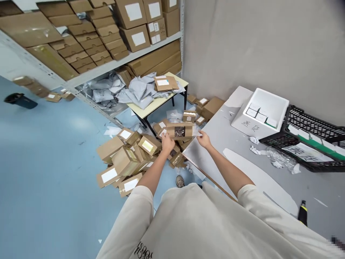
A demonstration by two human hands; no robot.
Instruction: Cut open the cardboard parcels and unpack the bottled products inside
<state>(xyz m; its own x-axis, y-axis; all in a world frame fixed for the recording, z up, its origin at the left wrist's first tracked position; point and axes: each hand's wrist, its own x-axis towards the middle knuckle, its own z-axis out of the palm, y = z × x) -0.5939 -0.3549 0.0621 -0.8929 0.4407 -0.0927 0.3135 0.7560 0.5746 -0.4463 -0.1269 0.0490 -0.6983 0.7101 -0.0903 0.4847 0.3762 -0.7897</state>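
Observation:
A flat brown cardboard box point(171, 130) with a dark, shiny window-like patch in its middle is held out in front of me. My left hand point(167, 143) grips its left end, fingers closed. At the right end, my right hand point(204, 139) pinches a whitish, thin piece point(197, 131) that sticks out from the box; whether this is tape, paper or plastic I cannot make out. Below and to the left of the hands lies a heap of taped cardboard parcels point(125, 160) with white labels, on the floor.
At right, a grey table point(215, 158) bears a white foam box point(239, 124), a black crate point(309, 158), crumpled plastic point(280, 158) and a black-yellow tool point(303, 213). Ahead, a small yellow table point(151, 109) carries grey mailing bags point(138, 90). Shelving point(124, 60) with boxes stands behind.

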